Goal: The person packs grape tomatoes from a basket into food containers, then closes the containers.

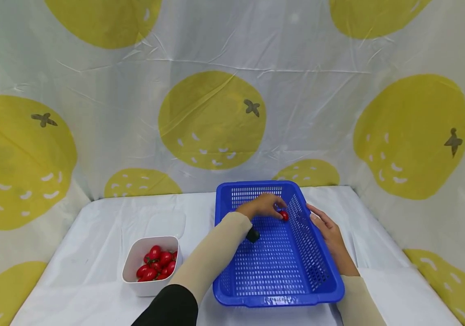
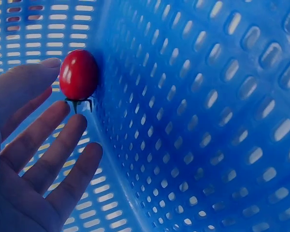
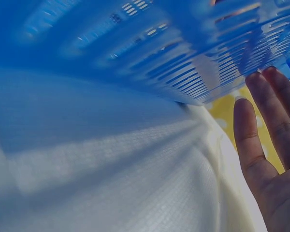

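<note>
A single red cherry tomato (image 1: pixel 284 216) with a green stem lies against the right side wall inside a blue perforated plastic basket (image 1: pixel 279 299). My left hand (image 1: pixel 266 205) reaches into the basket at this tomato. In the left wrist view, the thumb tip is right by the tomato (image 2: pixel 79 75) and the other fingers spread below it, fairly straight. Outside the basket, my right hand (image 1: pixel 330 233) rests its fingers along the right rim. The right wrist view shows extended fingers (image 3: pixel 250 128) by the basket's outer side.
To the left of the basket stands a white square container (image 1: pixel 147 289) with several red cherry tomatoes (image 1: pixel 155 262). A translucent lid (image 1: pixel 166 222) lies behind it. White cloth (image 1: pixel 93 262) covers the table, and a lemon-patterned curtain (image 1: pixel 134 90) surrounds it.
</note>
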`<act>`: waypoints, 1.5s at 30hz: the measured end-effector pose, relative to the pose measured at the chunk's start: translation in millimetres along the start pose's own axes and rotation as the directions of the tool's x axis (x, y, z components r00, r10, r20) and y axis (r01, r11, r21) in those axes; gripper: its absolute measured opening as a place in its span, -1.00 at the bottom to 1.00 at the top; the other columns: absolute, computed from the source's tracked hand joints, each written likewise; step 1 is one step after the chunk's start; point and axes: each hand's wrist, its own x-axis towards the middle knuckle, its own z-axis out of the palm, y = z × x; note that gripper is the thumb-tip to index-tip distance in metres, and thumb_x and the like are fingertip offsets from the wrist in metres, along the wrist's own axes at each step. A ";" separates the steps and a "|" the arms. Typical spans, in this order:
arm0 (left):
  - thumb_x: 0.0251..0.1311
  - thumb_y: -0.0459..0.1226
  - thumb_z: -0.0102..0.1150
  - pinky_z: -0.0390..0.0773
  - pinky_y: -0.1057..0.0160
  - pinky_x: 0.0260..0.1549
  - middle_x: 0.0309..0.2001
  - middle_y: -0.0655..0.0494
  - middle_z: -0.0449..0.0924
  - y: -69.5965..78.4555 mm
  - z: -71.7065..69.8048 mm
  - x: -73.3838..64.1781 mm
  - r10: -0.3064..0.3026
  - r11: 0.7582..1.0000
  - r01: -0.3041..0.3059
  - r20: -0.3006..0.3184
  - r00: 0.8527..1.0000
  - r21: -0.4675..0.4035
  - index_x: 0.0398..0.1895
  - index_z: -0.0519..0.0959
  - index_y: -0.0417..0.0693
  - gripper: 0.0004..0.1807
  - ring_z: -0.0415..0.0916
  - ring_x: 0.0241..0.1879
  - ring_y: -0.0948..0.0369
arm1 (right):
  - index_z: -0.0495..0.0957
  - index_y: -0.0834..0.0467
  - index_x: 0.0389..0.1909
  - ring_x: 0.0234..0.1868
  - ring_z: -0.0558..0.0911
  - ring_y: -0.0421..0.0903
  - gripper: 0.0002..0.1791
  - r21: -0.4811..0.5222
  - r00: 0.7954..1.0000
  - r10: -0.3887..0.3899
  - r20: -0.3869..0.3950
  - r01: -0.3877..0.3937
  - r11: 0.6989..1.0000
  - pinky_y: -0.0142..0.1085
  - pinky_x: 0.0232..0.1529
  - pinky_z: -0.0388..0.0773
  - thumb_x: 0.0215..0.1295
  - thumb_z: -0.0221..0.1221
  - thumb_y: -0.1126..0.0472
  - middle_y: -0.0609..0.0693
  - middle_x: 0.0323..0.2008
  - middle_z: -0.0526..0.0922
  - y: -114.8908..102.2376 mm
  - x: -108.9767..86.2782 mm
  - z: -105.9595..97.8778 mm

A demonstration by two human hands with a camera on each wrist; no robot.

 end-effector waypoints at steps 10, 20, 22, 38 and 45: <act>0.14 -0.22 0.35 0.42 0.44 0.03 -0.04 0.16 0.64 0.6 5.8 6.4 0.032 0.995 -0.037 0.047 0.998 0.095 0.01 0.64 0.02 -0.67 0.50 0.02 0.24 | 0.26 0.19 0.40 -0.21 0.67 -0.21 -0.48 -0.015 1.000 0.001 -0.007 -0.001 1.000 -0.34 -0.27 0.64 0.48 -0.01 0.14 -0.19 -0.06 0.67 -1.4 0.1 -0.7; 0.09 -0.21 0.39 0.44 0.48 -0.10 -0.18 0.20 0.65 1.8 13.2 8.1 0.017 0.991 -0.024 0.056 0.998 0.132 -0.06 0.67 0.03 -0.69 0.51 -0.16 0.32 | 0.28 0.17 0.39 -0.23 0.67 -0.21 -0.50 -0.004 1.000 0.011 -0.004 -0.011 1.000 -0.35 -0.27 0.64 0.49 -0.01 0.14 -0.17 -0.08 0.68 0.2 -1.3 -0.9; 0.09 -0.22 0.39 0.45 0.49 -0.13 -0.19 0.19 0.65 2.1 13.6 8.6 0.021 0.990 -0.030 0.061 0.998 0.139 -0.06 0.66 0.02 -0.69 0.52 -0.18 0.33 | 0.28 0.17 0.39 -0.23 0.67 -0.21 -0.50 -0.002 1.000 0.010 -0.003 -0.010 1.000 -0.35 -0.28 0.63 0.49 -0.01 0.14 -0.17 -0.08 0.68 0.1 -1.2 -0.8; 0.14 -0.20 0.35 0.45 0.48 -0.12 -0.19 0.24 0.64 5.9 14.6 6.9 0.032 0.975 -0.047 0.073 0.997 0.217 -0.07 0.67 0.10 -0.74 0.50 -0.19 0.36 | 0.26 0.19 0.39 -0.22 0.67 -0.21 -0.49 -0.010 1.000 0.004 -0.007 -0.004 1.000 -0.35 -0.28 0.63 0.49 -0.02 0.15 -0.17 -0.06 0.67 -3.1 -3.3 0.8; 0.13 -0.19 0.36 0.46 0.46 -0.16 -0.24 0.27 0.62 7.0 10.9 5.5 0.028 0.961 -0.046 0.070 0.997 0.274 -0.11 0.69 0.12 -0.77 0.48 -0.22 0.34 | 0.25 0.19 0.40 -0.17 0.67 -0.17 -0.49 -0.010 1.000 -0.002 0.004 0.002 1.000 -0.30 -0.23 0.65 0.49 -0.02 0.15 -0.16 -0.04 0.66 -2.7 -2.7 1.1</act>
